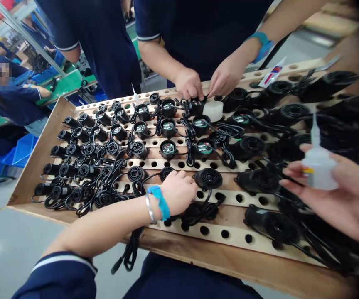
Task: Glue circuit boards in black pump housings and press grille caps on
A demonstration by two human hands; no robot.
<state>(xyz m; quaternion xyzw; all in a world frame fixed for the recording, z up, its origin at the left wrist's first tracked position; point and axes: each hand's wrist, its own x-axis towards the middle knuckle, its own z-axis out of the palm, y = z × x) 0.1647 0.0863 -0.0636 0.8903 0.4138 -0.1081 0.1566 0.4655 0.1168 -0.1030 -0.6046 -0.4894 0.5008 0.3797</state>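
Observation:
My left hand [177, 190] reaches over a wooden rack [198, 236] drilled with holes and closes its fingers on a small black round pump [208, 178] set in the rack. A blue strap and a silver bangle circle that wrist. My right hand [338, 195] is raised at the right and holds a small translucent squeeze bottle [318, 164] with a thin nozzle pointing up. Several black pumps with coiled cords fill the rack, some showing green and white labels [168, 147].
Across the rack a person in a dark shirt works with both hands [209, 83] on a pump beside a white cap [213, 110]. A glue tube [272, 74] lies at the rack's far edge. A cord [129, 253] hangs over the near edge. More people stand at left.

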